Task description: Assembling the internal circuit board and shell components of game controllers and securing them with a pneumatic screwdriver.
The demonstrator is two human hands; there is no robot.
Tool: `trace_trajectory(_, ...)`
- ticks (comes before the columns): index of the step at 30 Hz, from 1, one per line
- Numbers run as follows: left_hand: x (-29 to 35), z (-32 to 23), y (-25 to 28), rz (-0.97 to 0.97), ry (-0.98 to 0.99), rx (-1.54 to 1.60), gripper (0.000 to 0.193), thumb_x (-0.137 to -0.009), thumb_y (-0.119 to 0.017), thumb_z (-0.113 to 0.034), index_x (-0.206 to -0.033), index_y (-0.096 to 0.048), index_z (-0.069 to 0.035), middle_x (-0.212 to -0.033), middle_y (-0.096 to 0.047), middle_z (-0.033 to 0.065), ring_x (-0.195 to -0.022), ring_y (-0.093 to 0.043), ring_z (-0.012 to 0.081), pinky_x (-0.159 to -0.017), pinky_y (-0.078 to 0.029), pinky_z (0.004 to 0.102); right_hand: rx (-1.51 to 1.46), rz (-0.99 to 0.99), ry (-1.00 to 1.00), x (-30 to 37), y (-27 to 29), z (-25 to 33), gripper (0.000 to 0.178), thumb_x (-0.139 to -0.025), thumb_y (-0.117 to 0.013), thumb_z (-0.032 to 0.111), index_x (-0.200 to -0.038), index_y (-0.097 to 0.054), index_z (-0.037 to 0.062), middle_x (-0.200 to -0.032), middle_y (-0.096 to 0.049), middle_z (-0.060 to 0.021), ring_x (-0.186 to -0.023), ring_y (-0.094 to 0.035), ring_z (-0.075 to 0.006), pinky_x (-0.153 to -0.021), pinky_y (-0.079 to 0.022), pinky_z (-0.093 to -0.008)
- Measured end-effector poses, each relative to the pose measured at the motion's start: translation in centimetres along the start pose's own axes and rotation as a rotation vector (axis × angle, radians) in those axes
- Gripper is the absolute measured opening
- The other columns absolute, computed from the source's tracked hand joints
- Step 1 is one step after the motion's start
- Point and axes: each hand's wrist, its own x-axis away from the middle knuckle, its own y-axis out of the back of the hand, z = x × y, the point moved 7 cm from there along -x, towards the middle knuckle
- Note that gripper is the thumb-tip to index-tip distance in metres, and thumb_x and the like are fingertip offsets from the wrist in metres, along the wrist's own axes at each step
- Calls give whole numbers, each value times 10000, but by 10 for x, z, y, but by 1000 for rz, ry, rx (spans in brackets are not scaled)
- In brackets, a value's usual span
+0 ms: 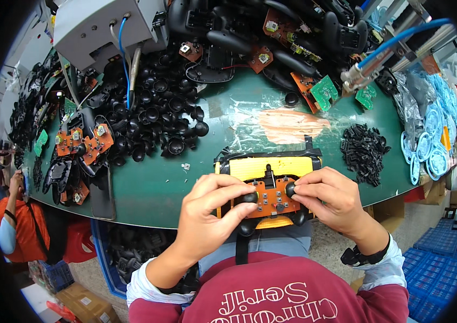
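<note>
At the near edge of the table, an orange circuit board (271,198) with small buttons sits in a black game controller shell (247,228). It rests against a yellow-and-black padded holder (247,168). My left hand (202,211) pinches a black thumbstick cap (249,197) at the board's left side, between thumb and fingers. On the other side, my right hand (333,200) grips a second thumbstick cap (290,190) the same way. Both caps appear to be on the board; their undersides are hidden.
Loose black caps (156,116) heap up left of centre, below a grey machine (104,32). Small black parts (364,153) lie in a pile on the right. Controller shells (341,37) and green boards (324,92) crowd the back. At left lies a phone (102,194); a co-worker (21,226) is beyond.
</note>
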Motion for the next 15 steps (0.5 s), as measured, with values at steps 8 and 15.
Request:
trace_trajectory(8, 0, -1, -17, 31, -55, -270, 249, -668, -803, -73, -909, -746, -54, -817, -692, 111, -758, -612, 276, -743, -471, 360, -42, -23, 90, 16, -2, 1, 189, -775, -738, 113, -949, -673, 78, -986, -639, -81, -909, -636, -264, -769, -527, -357)
trace_trajectory(15, -5, -5, -17, 142, -117, -205, 178, -780, -746, 26, -952, -698, 33, -936, -673, 129, -865, -630, 247, -785, -501, 329, -166, -22, 62, 15, -21, -13, 132, -803, -698, 105, -912, -650, 49, -888, -539, -86, -876, -566, -289, -785, -482, -391)
